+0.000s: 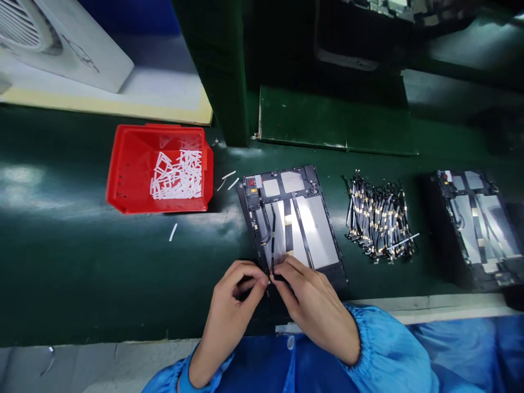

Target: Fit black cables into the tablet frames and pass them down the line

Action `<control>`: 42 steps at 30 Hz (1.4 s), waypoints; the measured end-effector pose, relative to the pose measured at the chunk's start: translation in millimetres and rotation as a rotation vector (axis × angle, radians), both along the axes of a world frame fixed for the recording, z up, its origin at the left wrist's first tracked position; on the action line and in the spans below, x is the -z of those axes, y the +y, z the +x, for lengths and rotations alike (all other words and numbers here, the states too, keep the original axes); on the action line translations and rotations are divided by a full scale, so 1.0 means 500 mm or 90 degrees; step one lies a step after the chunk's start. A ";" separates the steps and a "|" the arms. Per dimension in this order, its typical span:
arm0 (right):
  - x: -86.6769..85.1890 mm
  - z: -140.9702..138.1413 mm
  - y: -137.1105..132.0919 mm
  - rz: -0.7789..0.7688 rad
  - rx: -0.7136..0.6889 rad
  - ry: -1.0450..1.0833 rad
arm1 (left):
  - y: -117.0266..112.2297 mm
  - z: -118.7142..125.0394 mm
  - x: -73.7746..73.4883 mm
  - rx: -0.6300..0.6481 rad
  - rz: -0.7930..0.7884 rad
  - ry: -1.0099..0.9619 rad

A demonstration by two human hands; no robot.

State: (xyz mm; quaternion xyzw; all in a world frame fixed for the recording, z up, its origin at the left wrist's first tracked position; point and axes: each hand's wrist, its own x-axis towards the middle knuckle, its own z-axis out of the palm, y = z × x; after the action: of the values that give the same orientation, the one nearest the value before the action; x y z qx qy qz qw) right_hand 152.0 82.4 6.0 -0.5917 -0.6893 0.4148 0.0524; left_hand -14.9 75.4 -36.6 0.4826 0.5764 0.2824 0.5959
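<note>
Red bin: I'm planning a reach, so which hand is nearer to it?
Left hand: nearer, below and to the right of the red bin. Right hand: farther right, at the tablet's lower edge.

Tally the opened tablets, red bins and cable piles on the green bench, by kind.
Opened tablets: 2 (one at centre, one at right)
Red bins: 1
Cable piles: 1
Total: 4
</note>
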 end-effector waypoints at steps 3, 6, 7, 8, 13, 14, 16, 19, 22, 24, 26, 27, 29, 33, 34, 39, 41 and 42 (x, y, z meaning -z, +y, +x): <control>-0.010 -0.001 -0.003 0.007 -0.058 0.027 | 0.002 -0.001 0.000 -0.022 -0.010 -0.015; -0.011 -0.007 -0.008 0.035 -0.065 0.046 | -0.006 -0.006 0.001 -0.055 -0.015 -0.021; -0.007 -0.009 -0.011 0.049 -0.048 0.038 | -0.012 -0.010 0.001 -0.056 -0.024 -0.026; -0.002 -0.010 -0.013 0.067 -0.024 0.025 | -0.019 -0.015 0.001 -0.050 -0.039 -0.036; 0.027 -0.010 -0.024 0.131 0.050 -0.033 | -0.060 -0.044 -0.005 0.057 -0.174 -0.078; 0.032 -0.011 -0.026 0.140 0.050 -0.031 | -0.066 -0.047 -0.006 0.070 -0.189 -0.073; 0.039 -0.011 -0.028 0.153 0.052 -0.001 | -0.071 -0.048 -0.007 0.076 -0.207 -0.075; 0.042 -0.011 -0.033 0.155 0.059 0.080 | -0.067 -0.045 -0.003 0.047 -0.209 -0.112; 0.037 -0.011 -0.040 0.153 0.066 0.077 | -0.062 -0.043 -0.002 0.039 -0.198 -0.122; 0.035 -0.011 -0.045 0.163 0.062 0.017 | -0.064 -0.043 -0.004 0.046 -0.198 -0.110; 0.035 -0.013 -0.048 0.176 0.047 -0.035 | -0.069 -0.043 -0.006 0.049 -0.200 -0.097; 0.036 -0.013 -0.047 0.180 0.039 -0.042 | -0.071 -0.043 -0.008 0.048 -0.197 -0.090; 0.039 -0.014 -0.044 0.180 0.038 -0.015 | -0.075 -0.043 -0.010 0.050 -0.181 -0.079; 0.037 -0.012 -0.036 0.165 0.084 0.175 | -0.070 -0.039 -0.012 0.036 -0.150 -0.086; 0.034 -0.009 -0.035 0.168 0.095 0.236 | -0.067 -0.036 -0.011 0.025 -0.143 -0.096; 0.023 0.017 -0.029 0.109 0.131 0.387 | -0.052 -0.004 -0.004 -0.021 -0.090 -0.157; 0.024 0.027 -0.025 0.077 0.131 0.361 | -0.050 0.009 -0.002 -0.020 -0.070 -0.168; 0.026 0.031 -0.024 0.078 0.127 0.358 | -0.050 0.013 -0.002 -0.016 -0.060 -0.172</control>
State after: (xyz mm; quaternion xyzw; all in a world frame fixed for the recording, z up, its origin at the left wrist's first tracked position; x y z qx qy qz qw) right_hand 167.4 70.3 -7.1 -0.5143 -0.6100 0.5124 0.3174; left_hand -8.4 50.3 -35.5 0.4042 0.5095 0.3247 0.6867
